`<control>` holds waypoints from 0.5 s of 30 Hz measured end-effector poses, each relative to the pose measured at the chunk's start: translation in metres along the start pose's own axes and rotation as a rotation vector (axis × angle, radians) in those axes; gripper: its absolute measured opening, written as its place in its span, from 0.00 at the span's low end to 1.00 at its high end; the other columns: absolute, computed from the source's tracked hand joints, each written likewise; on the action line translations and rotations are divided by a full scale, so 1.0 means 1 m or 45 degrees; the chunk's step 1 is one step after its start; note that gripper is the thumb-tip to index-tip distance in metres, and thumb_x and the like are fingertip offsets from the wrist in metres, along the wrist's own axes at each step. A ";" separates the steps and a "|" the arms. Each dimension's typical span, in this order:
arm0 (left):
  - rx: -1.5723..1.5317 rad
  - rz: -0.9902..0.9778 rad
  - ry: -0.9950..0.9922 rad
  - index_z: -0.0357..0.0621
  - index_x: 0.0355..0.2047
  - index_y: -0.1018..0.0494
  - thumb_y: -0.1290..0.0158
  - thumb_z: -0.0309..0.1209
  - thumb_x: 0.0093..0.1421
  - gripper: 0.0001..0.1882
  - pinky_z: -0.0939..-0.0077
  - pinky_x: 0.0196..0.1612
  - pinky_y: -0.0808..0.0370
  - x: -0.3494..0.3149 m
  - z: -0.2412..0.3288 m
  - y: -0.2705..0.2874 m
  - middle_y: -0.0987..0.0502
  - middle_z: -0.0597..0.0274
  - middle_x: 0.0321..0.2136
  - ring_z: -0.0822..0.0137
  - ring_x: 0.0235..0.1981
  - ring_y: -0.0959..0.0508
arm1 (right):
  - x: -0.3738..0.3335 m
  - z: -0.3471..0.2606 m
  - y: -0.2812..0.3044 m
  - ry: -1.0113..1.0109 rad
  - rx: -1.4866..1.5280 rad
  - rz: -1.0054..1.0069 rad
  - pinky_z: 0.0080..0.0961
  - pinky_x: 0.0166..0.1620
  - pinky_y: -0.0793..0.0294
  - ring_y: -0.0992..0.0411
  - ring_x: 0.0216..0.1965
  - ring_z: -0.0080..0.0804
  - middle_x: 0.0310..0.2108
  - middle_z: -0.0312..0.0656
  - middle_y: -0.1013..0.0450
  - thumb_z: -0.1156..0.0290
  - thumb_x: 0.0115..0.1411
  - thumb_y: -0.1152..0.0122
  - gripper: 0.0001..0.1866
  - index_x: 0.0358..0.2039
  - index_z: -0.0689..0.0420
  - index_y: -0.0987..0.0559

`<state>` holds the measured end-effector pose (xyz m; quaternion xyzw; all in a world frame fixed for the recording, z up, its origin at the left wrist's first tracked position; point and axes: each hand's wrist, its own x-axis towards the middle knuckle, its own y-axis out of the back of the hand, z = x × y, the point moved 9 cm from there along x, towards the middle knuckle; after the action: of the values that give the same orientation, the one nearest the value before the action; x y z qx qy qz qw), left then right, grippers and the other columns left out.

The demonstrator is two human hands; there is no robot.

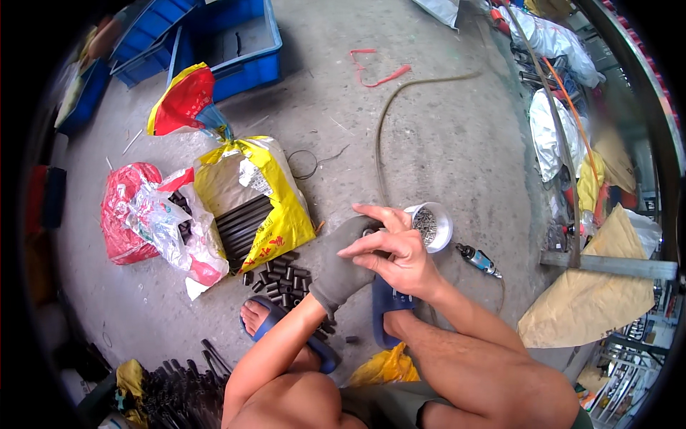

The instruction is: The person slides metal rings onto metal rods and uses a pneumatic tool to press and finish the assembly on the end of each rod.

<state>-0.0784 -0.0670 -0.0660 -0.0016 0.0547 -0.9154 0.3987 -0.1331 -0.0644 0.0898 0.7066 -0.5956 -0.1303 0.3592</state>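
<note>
My left hand (341, 263), in a grey work glove, is curled closed in front of me. A small dark round end (369, 232) shows at its fingers; the rest of what it grips is hidden. My bare right hand (406, 259) meets it from the right, one finger stretched out and the others drawn together over the glove. Anything pinched there is too small to make out. Just beyond the right hand stands a white tub (441, 227) of small metal fasteners (426, 226). Short black tubes (280, 280) lie loose left of the glove.
A yellow bag (289, 207) holds long black tubes (246, 225), beside a red-and-white plastic bag (132, 207). A blue power driver (479, 259) lies right of the tub. Blue crates (246, 71) stand far left; a hose (380, 136) crosses the floor. Black handle-like pieces (182, 393) are piled near left.
</note>
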 end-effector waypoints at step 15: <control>-0.054 0.612 -0.075 0.38 0.49 0.23 0.29 0.24 0.55 0.23 0.75 0.45 0.21 -0.021 0.080 0.040 0.17 0.60 0.38 0.73 0.39 0.19 | -0.378 0.328 0.017 -2.049 1.758 1.348 0.23 0.31 0.25 0.21 0.30 0.31 0.33 0.38 0.19 0.43 0.66 0.35 0.26 0.43 0.57 0.21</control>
<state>-0.0312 -0.0861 0.0107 -0.0235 0.0611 -0.7926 0.6063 -0.4437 0.1730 -0.2237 0.1313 -0.8129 -0.0235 -0.5669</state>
